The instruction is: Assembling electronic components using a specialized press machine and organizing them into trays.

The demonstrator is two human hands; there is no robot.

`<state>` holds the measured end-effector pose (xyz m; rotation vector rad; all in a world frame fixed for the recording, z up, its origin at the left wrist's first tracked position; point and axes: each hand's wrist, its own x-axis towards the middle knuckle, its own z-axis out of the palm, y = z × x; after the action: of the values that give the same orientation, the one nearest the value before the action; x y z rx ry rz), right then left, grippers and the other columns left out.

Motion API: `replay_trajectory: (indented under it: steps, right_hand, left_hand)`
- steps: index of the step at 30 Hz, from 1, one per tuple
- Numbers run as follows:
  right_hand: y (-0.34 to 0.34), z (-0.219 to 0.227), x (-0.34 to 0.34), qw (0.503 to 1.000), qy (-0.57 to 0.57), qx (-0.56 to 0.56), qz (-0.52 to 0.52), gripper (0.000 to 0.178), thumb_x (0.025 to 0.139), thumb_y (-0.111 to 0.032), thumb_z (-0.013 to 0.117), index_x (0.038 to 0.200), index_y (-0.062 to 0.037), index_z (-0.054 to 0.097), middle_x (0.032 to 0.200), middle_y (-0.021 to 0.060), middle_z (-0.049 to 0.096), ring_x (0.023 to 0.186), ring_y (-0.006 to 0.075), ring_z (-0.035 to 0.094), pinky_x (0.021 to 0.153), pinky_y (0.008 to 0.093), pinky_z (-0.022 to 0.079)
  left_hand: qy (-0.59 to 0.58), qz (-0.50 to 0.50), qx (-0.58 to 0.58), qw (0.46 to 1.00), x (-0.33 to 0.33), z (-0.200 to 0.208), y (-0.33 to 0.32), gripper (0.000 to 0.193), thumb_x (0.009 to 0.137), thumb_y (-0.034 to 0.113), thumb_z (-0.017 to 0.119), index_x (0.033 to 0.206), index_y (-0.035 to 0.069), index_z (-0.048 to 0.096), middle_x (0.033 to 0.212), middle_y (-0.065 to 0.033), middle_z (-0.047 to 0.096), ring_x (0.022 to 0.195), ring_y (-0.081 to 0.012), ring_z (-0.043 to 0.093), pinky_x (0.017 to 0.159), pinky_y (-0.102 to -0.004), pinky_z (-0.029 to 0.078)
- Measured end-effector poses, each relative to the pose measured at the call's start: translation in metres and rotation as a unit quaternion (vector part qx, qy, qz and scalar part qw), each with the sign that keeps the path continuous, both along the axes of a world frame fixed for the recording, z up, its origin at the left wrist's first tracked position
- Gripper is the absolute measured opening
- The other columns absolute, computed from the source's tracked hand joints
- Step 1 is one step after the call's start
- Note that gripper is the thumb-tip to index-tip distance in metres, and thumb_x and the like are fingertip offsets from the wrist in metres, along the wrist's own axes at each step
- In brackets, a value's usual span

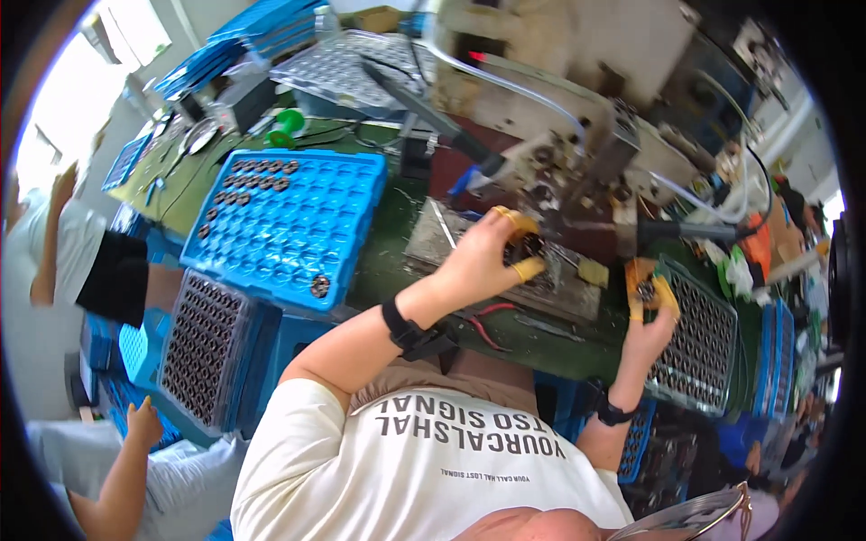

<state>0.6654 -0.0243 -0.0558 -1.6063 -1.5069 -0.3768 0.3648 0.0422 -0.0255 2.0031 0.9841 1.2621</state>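
My left hand [487, 252], yellow covers on its fingertips, is closed around a dark round metal part [525, 249] at the front of the machine [577, 189]. The fingers partly hide this part. Further right, my right hand [653, 311], with similar yellow covers, pinches a small round metal part [645, 290] with a dark ringed face. That hand is beside a tray of dark round parts [699, 338]. Beneath my left hand lies a worn metal plate [564, 293], with a yellowish block [593, 272] near its right side.
A blue tray [347, 225], partly filled with round parts, lies left. Red-handled pliers [483, 326] rest at the bench's front edge. A dark machine arm [433, 117] slants above the bench. Stacked full trays [203, 347] stand lower left, near another person's hand [144, 422].
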Motion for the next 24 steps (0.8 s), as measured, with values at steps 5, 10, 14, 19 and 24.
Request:
replay_trajectory:
  steps: [5,10,14,19,24]
  right_hand:
    - [0.005,-0.006,0.021,0.999,-0.044,-0.008,0.018,0.037,0.088,-0.015,0.068,0.119,0.0017,0.058,0.128,0.0189,0.058,0.119,0.0355,0.052,0.101,0.0414,0.039]
    - [0.007,-0.021,0.036,0.997,-0.045,-0.041,0.041,0.038,0.091,-0.017,0.065,0.122,0.0022,0.056,0.129,0.0197,0.056,0.118,0.0359,0.053,0.1,0.0396,0.041]
    - [0.007,-0.014,0.035,0.995,0.012,-0.093,0.031,0.036,0.091,-0.013,0.065,0.123,0.0011,0.055,0.131,0.019,0.055,0.111,0.0321,0.056,0.091,0.0367,0.046]
    - [-0.017,0.02,0.014,0.989,0.007,-0.123,0.08,0.036,0.087,-0.007,0.068,0.121,0.0,0.056,0.117,0.0121,0.057,0.096,0.0245,0.057,0.084,0.0323,0.046]
    - [-0.049,0.057,-0.095,0.843,0.222,-0.303,0.385,0.032,0.08,-0.009,0.073,0.11,-0.0027,0.063,0.105,0.0075,0.057,0.094,0.0171,0.056,0.083,0.0276,0.045]
  left_hand:
    - [0.042,-0.007,0.016,0.999,-0.021,0.008,-0.02,0.081,0.072,0.031,0.081,0.135,-0.003,0.043,0.113,-0.0213,0.055,0.107,-0.0363,0.054,0.094,-0.0404,0.046]
    - [0.112,0.025,-0.018,0.993,-0.095,0.021,-0.049,0.056,0.077,0.023,0.078,0.126,0.004,0.057,0.113,-0.0181,0.059,0.105,-0.0354,0.057,0.091,-0.0393,0.047]
    - [0.156,0.145,-0.028,0.977,-0.182,0.035,-0.062,0.027,0.079,0.016,0.073,0.104,0.006,0.071,0.093,-0.0146,0.068,0.088,-0.0309,0.064,0.078,-0.0385,0.052]
    - [0.294,0.39,-0.083,0.869,-0.336,0.016,-0.049,0.024,0.08,0.019,0.069,0.102,0.01,0.073,0.101,-0.0164,0.069,0.094,-0.0338,0.065,0.084,-0.0415,0.052]
    - [0.406,0.525,-0.172,0.728,-0.446,-0.003,-0.046,0.034,0.079,0.022,0.072,0.112,0.018,0.071,0.114,-0.0161,0.064,0.109,-0.0347,0.061,0.092,-0.0433,0.05]
